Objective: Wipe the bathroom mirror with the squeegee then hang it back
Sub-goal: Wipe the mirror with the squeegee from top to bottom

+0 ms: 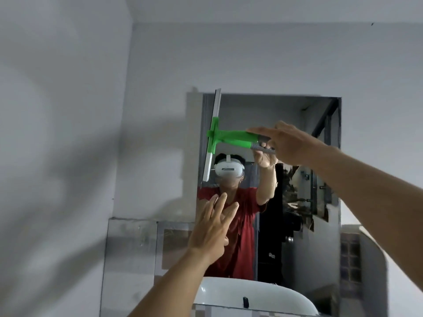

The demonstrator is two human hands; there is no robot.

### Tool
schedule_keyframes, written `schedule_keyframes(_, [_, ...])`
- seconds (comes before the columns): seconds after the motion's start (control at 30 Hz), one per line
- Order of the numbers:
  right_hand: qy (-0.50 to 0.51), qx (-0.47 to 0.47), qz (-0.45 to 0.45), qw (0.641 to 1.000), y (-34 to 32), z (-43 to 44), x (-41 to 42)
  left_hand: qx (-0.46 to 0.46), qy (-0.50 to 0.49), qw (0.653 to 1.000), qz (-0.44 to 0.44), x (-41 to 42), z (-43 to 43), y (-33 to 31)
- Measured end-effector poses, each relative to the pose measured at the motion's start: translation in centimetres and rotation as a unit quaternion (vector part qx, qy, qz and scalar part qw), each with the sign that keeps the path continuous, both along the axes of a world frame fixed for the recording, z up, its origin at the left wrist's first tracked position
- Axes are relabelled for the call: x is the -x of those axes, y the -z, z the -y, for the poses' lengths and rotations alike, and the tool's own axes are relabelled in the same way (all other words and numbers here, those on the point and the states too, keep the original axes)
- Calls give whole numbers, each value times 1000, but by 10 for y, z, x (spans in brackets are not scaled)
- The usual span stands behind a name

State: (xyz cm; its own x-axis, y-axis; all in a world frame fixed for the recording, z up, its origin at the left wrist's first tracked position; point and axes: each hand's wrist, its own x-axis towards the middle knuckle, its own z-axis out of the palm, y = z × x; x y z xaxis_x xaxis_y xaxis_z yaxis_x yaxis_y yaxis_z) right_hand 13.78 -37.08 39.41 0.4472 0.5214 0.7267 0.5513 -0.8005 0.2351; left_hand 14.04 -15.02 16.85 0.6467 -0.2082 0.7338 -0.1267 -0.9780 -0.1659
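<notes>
Squeegee point(220, 137) blade upright along mirror point(297, 202) left edge.

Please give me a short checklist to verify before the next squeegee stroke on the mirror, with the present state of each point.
1. Right hand grips the squeegee handle: ok.
2. Blade stands upright along the mirror left edge: ok.
3. Blade presses flat on the glass: cannot tell.
4. Left hand is open and clear of the blade: ok, it is below it.
5. Stroke path to the right is free: ok, only reflections show there.
6. Hook for hanging it back is located: cannot tell, none is visible.
</notes>
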Motion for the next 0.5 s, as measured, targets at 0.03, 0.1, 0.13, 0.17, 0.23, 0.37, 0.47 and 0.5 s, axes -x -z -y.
schedule_keyframes(0.03, [-8,8,-2,1000,-3,-2,-3,0,5,1000,1,-1,-2,1])
schedule_keyframes(0.1, [-20,24,-1,1000,-6,-8,-7,1,7,1000,3,-4,-4,4])
schedule_keyframes(0.13, [-17,29,2,999,-7,-11,-7,2,6,1000,1,-6,-4,4])
schedule_keyframes(0.17, [-7,36,7,999,-7,-13,-7,4,5,1000,0,-7,-5,5])
schedule_keyframes(0.23, [13,51,19,998,-9,-14,-4,2,1,1000,-1,-7,-4,5])
schedule_keyframes(0.37, [21,58,34,997,-8,-12,1,4,-1,1000,-8,-7,-6,5])
schedule_keyframes(0.47, [32,48,40,998,-6,4,-1,4,-1,1000,-9,-7,-6,5])
schedule_keyframes(0.5, [40,42,38,998,-5,13,-3,2,-3,1000,-9,-7,-7,5])
